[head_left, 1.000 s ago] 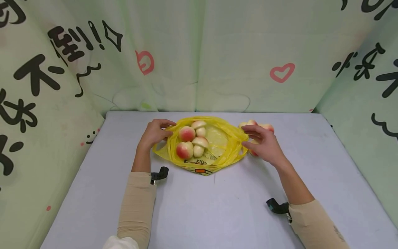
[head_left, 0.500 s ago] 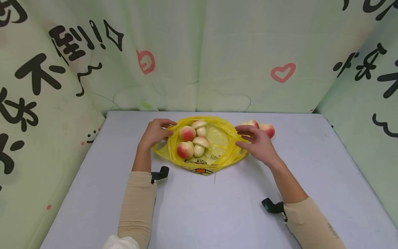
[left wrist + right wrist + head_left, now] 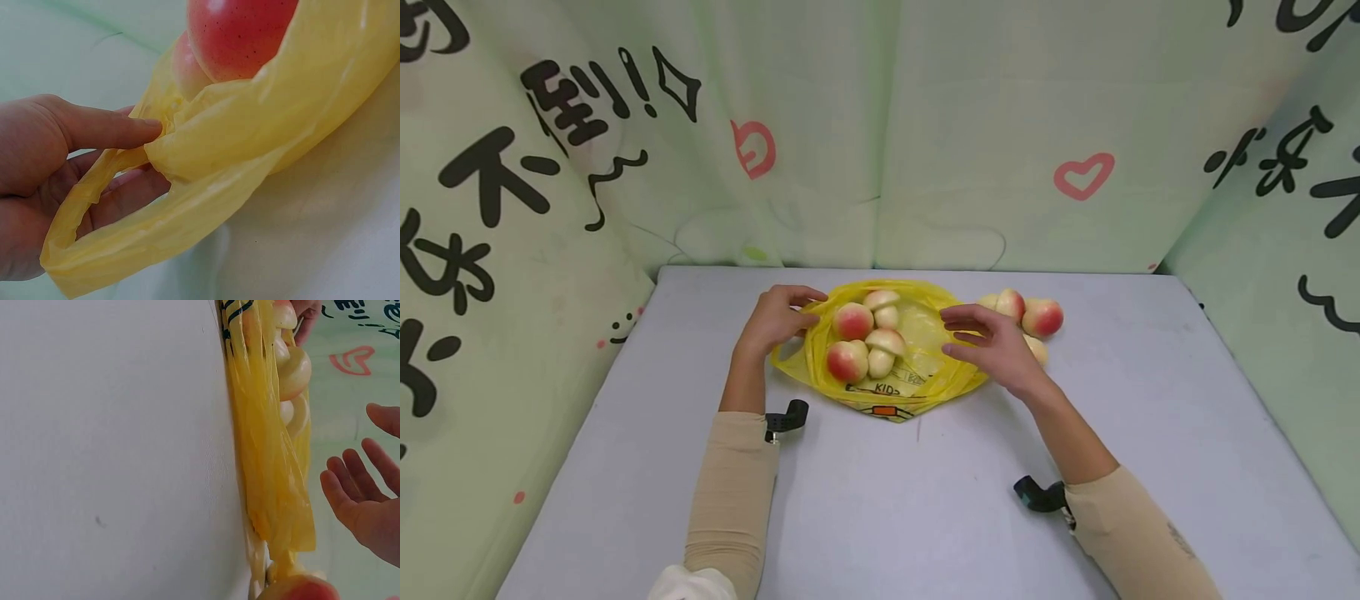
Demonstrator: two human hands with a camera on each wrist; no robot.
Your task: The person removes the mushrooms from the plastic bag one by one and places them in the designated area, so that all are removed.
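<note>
A yellow plastic bag [image 3: 936, 367] lies on the table with its mouth spread open. Inside, on its left side, are two red-and-cream peaches [image 3: 847, 362] and two pale mushrooms [image 3: 885, 343]. My left hand [image 3: 777, 318] pinches the bag's left edge by the handle loop; in the left wrist view the thumb [image 3: 119, 128] lies over the plastic and the other fingers are behind it. Above the right part of the bag is my right hand [image 3: 992, 343], fingers parted and nothing between them. In the right wrist view this hand [image 3: 369, 500] is apart from the plastic.
Right of the bag, partly behind my right hand, sit more pieces: a peach [image 3: 1042, 317], another peach [image 3: 1011, 305] and a cream-coloured item [image 3: 1037, 348]. The white table [image 3: 880, 517] ends at a pale green curtain [image 3: 962, 167] at the back and sides.
My right hand has moved left, from the bag's right edge to over its opening, uncovering more of the pieces at the right. The left hand and the bag's contents stay put.
</note>
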